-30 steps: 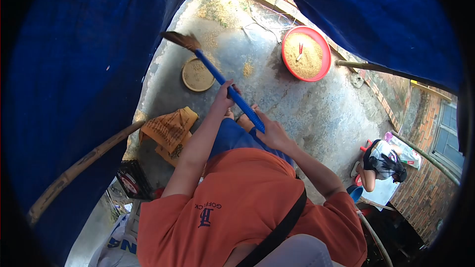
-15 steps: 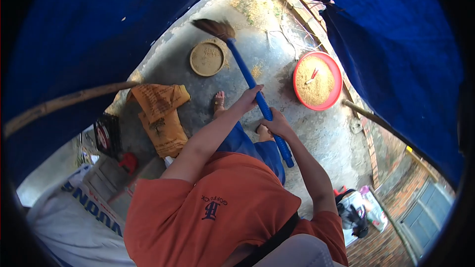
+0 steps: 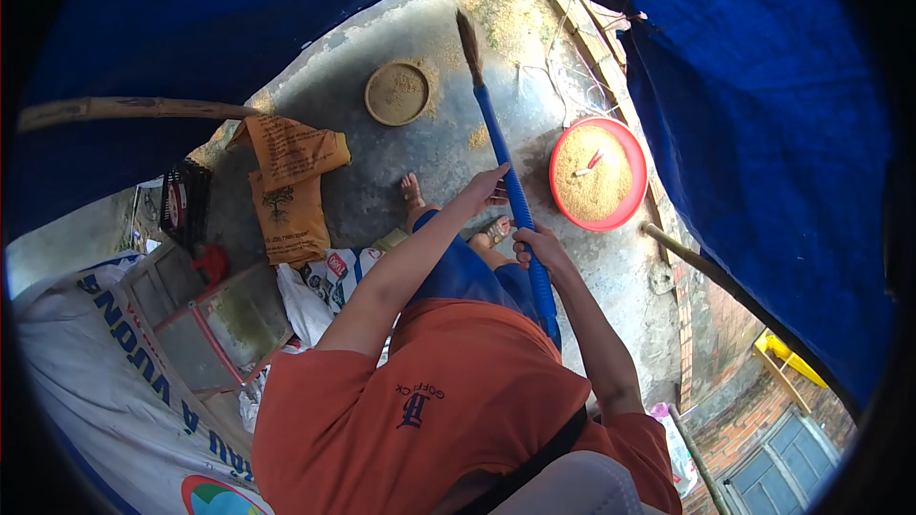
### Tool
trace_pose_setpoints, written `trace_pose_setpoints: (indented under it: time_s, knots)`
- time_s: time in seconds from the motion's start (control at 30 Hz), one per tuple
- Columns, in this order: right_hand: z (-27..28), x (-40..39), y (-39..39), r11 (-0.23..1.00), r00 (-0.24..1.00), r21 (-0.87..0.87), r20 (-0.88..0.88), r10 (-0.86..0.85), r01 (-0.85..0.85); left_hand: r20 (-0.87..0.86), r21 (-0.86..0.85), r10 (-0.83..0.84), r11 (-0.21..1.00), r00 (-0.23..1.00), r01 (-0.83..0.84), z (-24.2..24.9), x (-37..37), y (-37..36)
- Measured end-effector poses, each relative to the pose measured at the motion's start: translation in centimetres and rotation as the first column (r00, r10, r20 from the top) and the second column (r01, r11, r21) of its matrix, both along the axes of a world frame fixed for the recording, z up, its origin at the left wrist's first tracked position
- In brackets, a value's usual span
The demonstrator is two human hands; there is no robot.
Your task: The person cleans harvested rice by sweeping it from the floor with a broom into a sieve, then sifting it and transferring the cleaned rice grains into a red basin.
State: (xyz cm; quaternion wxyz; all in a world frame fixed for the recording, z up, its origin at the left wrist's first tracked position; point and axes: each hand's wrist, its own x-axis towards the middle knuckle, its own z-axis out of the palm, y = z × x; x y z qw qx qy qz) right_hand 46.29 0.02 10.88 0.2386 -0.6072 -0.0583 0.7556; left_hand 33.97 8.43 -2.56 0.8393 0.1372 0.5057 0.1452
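A broom with a long blue handle point(image 3: 496, 129) and dark bristles point(image 3: 469, 43) slants up across the middle of the view, its bristles seen nearly edge-on. My left hand point(image 3: 487, 189) is at the middle of the handle, thumb against it and fingers partly hidden, in what looks like a loose grip. Lower down, my right hand point(image 3: 542, 246) is wrapped round the handle. Left of the bristles, a round shallow tray point(image 3: 370, 95) with some grain in it rests on the concrete floor. A small patch of loose grain point(image 3: 478, 137) lies left of the handle.
A red basin point(image 3: 640, 172) full of grain, with a red-and-white object point(image 3: 590, 164) on top, stands right. Orange sacks point(image 3: 291, 215), a black crate point(image 3: 184, 200) and a large white sack point(image 3: 114, 381) are left. Blue tarpaulin point(image 3: 763, 86) hangs around, with bamboo poles point(image 3: 706, 262).
The broom's bristles have swung right and up, turning from a broad fan to a narrow edge, and the handle stands more upright. Both hands stay at the handle. The view has turned somewhat.
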Motion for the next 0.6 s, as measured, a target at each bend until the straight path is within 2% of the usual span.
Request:
trace_pose_setpoints:
  time_s: [0.1,0.17,0.2,0.27,0.37,0.43,0.5,0.6]
  knots:
    - [-0.2,0.4,0.0,0.999,0.997,-0.033,-0.066,-0.038,0.036,0.040,0.015,0.025,1.000,0.999,-0.026,-1.3,-1.5,-0.6]
    - [-0.6,0.1,0.3,0.998,0.994,-0.040,-0.099,-0.045,0.041,-0.077,-0.010,0.148,0.989,0.986,-0.149,-1.9,-3.0,-0.8]
    - [-0.7,-0.3,0.7,0.996,0.987,-0.045,-0.140,-0.079,0.073,-0.077,-0.005,0.161,0.987,0.984,-0.162,-1.9,-4.0,-0.5]
    - [-1.1,-1.9,1.4,0.994,0.977,-0.060,-0.185,-0.102,0.093,-0.186,-0.018,0.195,0.979,0.963,-0.202,-1.8,-6.3,-0.4]
    - [-1.6,-4.7,2.0,0.994,0.989,-0.021,-0.105,-0.105,0.104,-0.158,-0.015,0.234,0.971,0.959,-0.239,-2.9,-10.1,0.4]
    - [-2.3,-6.5,2.5,0.999,0.997,0.039,0.067,-0.022,0.019,-0.160,-0.005,0.239,0.970,0.958,-0.243,-3.7,-12.8,0.8]
    - [-2.4,-7.4,3.1,0.995,0.993,0.095,0.114,-0.011,0.000,-0.163,0.020,0.247,0.969,0.955,-0.247,-5.1,-15.3,1.9]
    - [-4.1,-7.4,3.7,0.984,0.965,0.126,0.247,0.093,-0.127,-0.194,0.037,0.266,0.964,0.944,-0.263,-7.3,-18.7,2.5]
